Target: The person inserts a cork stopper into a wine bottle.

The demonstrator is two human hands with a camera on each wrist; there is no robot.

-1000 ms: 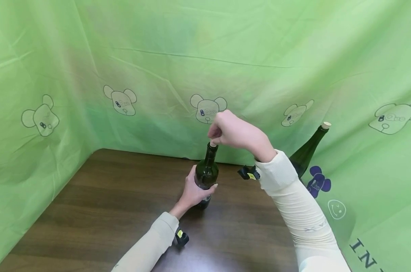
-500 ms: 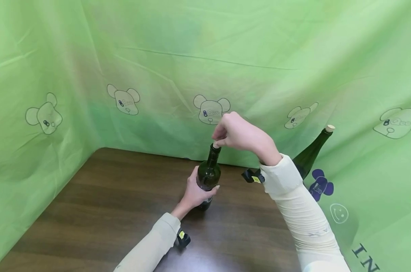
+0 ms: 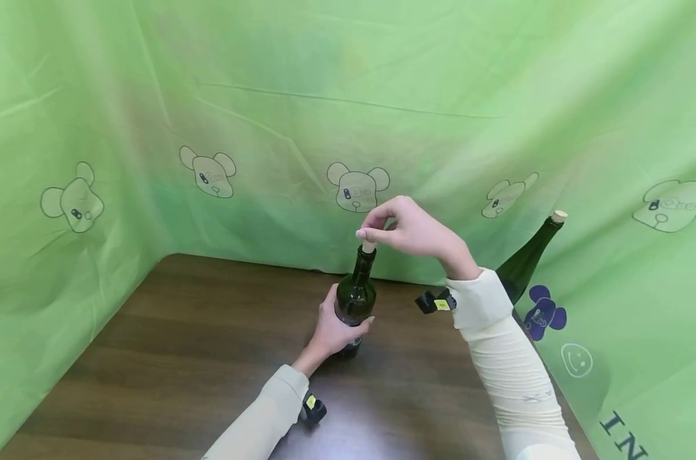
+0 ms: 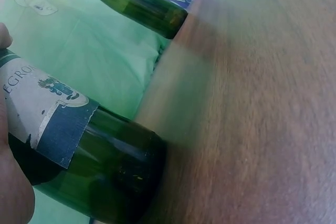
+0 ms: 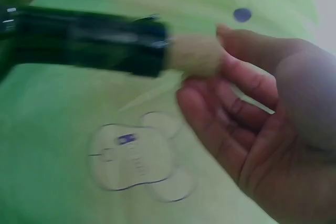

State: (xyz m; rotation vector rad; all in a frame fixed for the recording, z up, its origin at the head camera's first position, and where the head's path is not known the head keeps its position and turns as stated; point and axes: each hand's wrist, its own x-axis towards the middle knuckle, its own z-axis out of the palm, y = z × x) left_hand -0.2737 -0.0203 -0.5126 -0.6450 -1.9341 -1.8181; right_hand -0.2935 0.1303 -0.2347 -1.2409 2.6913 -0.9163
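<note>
My left hand [image 3: 335, 324] grips the body of a dark green wine bottle [image 3: 355, 300], which stands upright on the table. A torn pale label [image 4: 47, 103] shows on its side in the left wrist view. A pale cork [image 5: 194, 54] sticks partway out of the bottle's mouth. My right hand [image 3: 413, 229] is bent over the top, its curled fingers and thumb around the cork's outer end. In the right wrist view, the thumb lies along one side of the cork and the fingers [image 5: 197, 103] along the other.
A second green bottle [image 3: 526, 259], with a cork [image 3: 559, 216] in its mouth, stands at the table's right edge, partly behind the right sleeve. Green cloth [image 3: 267, 128] printed with mouse heads hangs around the brown wooden table [image 3: 209, 332].
My right hand has shifted slightly right and its fingers have spread a little; more of the cork shows above the bottle's mouth. My left hand keeps its grip on the bottle.
</note>
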